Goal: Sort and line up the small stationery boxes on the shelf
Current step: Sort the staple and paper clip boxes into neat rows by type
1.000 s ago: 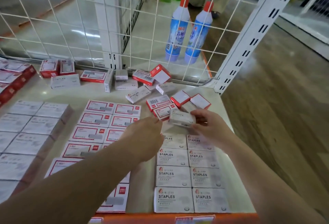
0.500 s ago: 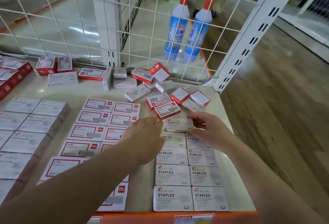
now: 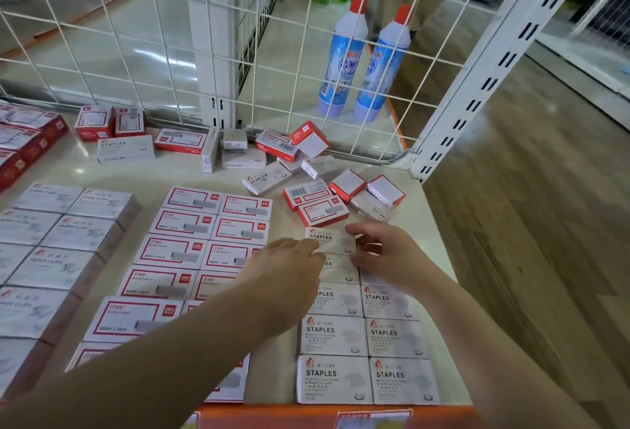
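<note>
Both hands are on one white staples box point(image 3: 330, 240) at the far end of the right-hand white column on the shelf point(image 3: 191, 174). The left hand point(image 3: 289, 270) touches its near-left corner with fairly straight fingertips, and the right hand point(image 3: 383, 253) pinches its right edge. Loose red and white boxes point(image 3: 308, 191) lie jumbled just beyond.

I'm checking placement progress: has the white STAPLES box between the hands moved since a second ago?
Yes. The white STAPLES box was held up off the shelf; it has come down flat at the far end of the left white STAPLES column, just short of the red-edged box.
</note>
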Motion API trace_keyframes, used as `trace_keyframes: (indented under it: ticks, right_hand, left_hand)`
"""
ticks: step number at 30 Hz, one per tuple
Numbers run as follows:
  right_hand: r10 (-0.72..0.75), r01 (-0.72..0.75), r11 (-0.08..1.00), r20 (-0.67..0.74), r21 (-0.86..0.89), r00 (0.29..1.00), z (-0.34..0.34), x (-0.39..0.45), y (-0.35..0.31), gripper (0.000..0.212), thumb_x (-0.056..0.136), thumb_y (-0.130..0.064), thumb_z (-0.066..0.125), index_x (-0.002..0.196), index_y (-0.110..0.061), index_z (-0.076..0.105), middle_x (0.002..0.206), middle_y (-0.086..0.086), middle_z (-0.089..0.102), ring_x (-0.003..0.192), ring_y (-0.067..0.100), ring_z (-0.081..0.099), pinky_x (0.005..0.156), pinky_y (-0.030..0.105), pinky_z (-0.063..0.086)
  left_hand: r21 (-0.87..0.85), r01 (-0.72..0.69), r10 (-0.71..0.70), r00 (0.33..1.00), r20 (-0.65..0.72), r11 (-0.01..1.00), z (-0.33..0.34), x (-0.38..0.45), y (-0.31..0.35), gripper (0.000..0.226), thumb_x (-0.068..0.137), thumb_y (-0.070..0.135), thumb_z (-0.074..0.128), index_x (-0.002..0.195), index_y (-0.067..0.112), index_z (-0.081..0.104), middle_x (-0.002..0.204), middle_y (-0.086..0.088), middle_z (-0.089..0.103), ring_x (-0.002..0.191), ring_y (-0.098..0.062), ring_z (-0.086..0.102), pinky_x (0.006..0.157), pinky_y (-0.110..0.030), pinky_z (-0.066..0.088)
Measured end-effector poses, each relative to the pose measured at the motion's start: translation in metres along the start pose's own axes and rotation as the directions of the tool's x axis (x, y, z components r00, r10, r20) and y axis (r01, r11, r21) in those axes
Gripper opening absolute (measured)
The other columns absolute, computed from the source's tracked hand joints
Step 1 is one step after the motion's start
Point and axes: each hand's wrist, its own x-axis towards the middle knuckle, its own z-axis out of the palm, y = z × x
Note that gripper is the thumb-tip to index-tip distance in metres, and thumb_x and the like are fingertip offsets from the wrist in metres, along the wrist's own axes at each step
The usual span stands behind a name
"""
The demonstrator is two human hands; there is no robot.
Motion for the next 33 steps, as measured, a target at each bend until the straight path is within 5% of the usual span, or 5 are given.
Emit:
trace_keyframes:
  ticks: [10,15,21,28,33]
  right_hand:
    - [-0.005,0.005,0.999,0.008,0.04,1.0,0.003,-0.008,0.001,0.043,0.088,-0.005,0.058,0.129,-0.019,0.053,0.115,-0.011,0.048,0.109,0.007,0.051,0.09,0.017,0.044]
    - [-0.028,0.028,0.999,0.018,0.021,0.999,0.003,-0.006,0.002,0.044,0.087,-0.004,0.06,0.129,-0.016,0.053,0.117,-0.01,0.048,0.104,0.003,0.05,0.078,0.002,0.042]
    - [-0.02,0.02,1.0,0.021,0.007,1.0,0.004,-0.006,0.002,0.047,0.088,-0.004,0.059,0.132,-0.017,0.05,0.12,-0.015,0.045,0.109,0.004,0.05,0.096,0.018,0.041]
    - [-0.012,0.012,1.0,0.029,0.021,1.0,0.003,-0.007,0.003,0.047,0.088,-0.005,0.059,0.132,-0.018,0.05,0.119,-0.019,0.042,0.106,0.002,0.048,0.096,0.02,0.044]
    - [-0.019,0.026,0.999,-0.225,0.028,0.974,0.002,-0.004,0.01,0.036,0.085,-0.01,0.064,0.121,-0.017,0.06,0.11,-0.007,0.056,0.096,0.006,0.055,0.088,0.019,0.045]
  left_hand:
    - [-0.071,0.018,-0.02,1.0,-0.019,0.997,0.007,-0.001,0.002,0.041,0.098,0.023,0.039,0.139,0.021,0.035,0.146,0.005,0.03,0.126,-0.015,0.04,0.101,-0.03,0.037]
    - [-0.061,0.029,-0.031,0.999,-0.027,0.998,0.007,-0.001,0.005,0.04,0.099,0.023,0.038,0.138,0.019,0.037,0.148,0.005,0.029,0.123,-0.014,0.044,0.098,-0.03,0.041]
    - [-0.056,0.035,-0.038,0.998,-0.049,0.998,0.006,0.0,0.004,0.039,0.098,0.022,0.037,0.137,0.019,0.041,0.147,0.005,0.032,0.126,-0.016,0.039,0.102,-0.031,0.037]
    - [-0.059,0.027,-0.03,0.998,-0.053,0.998,0.005,0.001,0.004,0.038,0.099,0.025,0.035,0.137,0.021,0.038,0.144,0.006,0.033,0.128,-0.014,0.035,0.104,-0.029,0.031]
    - [-0.049,0.027,-0.031,0.997,-0.075,0.998,0.001,0.004,0.005,0.036,0.098,0.025,0.034,0.134,0.021,0.042,0.139,0.005,0.037,0.128,-0.016,0.033,0.106,-0.031,0.029]
